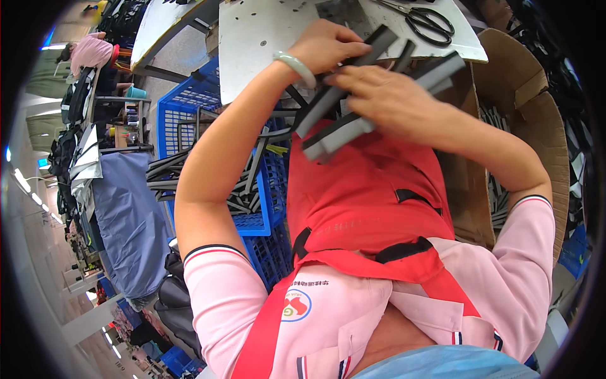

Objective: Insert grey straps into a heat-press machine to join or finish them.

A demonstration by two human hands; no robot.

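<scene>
Several grey and black strips point(319, 112), flat and narrow, lie across each other above my lap at the table's near edge. My left hand point(325, 47) is closed, thumb and fingers pinched at the strips' upper part. Below and to its right, my right hand point(391, 101) lies over the bundle with its fingers bent around it. This hand is slightly blurred, and its thumb is hidden. Black-handled scissors point(429, 25) rest on the white table point(252, 44) beyond the strips.
A blue plastic basket point(169, 120) at my left holds many similar strips, some sticking out over its side. To my right, an open cardboard box point(505, 69) contains more strips. A dark metal plate point(344, 11) sits on the table. Another person point(93, 54) is far left.
</scene>
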